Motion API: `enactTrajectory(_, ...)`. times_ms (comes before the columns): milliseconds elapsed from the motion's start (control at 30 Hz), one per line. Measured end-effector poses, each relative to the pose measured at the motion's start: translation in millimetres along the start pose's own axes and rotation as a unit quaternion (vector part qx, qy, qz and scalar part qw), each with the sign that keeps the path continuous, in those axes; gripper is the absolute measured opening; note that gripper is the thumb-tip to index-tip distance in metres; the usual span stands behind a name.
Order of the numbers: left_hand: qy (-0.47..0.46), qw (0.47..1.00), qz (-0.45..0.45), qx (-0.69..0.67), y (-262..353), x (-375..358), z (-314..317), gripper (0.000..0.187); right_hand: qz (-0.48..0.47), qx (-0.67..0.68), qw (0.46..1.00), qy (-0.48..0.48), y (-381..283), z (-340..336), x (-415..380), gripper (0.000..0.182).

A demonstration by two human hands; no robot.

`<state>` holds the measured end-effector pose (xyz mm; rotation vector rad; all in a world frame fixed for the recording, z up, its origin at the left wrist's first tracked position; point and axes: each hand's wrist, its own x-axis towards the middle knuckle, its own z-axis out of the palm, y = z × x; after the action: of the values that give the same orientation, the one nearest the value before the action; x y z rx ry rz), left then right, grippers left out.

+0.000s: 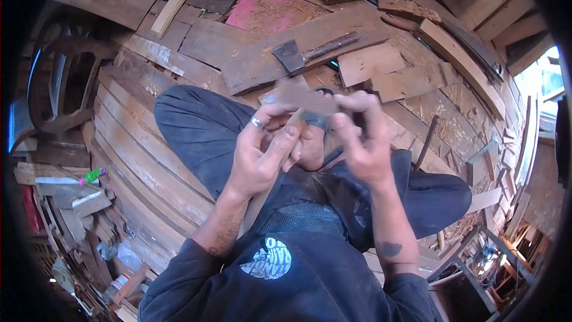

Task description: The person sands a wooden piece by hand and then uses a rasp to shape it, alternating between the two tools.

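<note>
- Plank floor (pixel 152 164) all around.
- Left hand (pixel 257 158) pinches a wooden strip (pixel 260 204); right hand (pixel 364 149) seemingly pinches a blurred brown sheet (pixel 314 102) at the strip's tip.
- Likely rubbing; next stroke needs a steady strip.

The left hand (pixel 260 152) grips firmly, thumb (pixel 282 141) angled forward. The right hand (pixel 368 149) is raised beside it, fingers (pixel 369 107) bent.

Axe (pixel 317 52) on plank (pixel 245 76), fwd of L hand (pixel 259 158).
</note>
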<state>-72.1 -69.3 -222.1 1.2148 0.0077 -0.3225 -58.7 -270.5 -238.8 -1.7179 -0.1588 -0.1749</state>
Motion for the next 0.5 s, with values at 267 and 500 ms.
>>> enactTrajectory(267,-0.030,0.999,-0.013,0.039,3,3,0,0.033,-0.075,0.033,0.997,-0.002,58,16,-12,0.022)
enactTrajectory(500,-0.015,1.000,-0.001,-0.017,10,11,8,0.035,0.015,0.142,0.986,0.086,58,-3,-15,0.021)
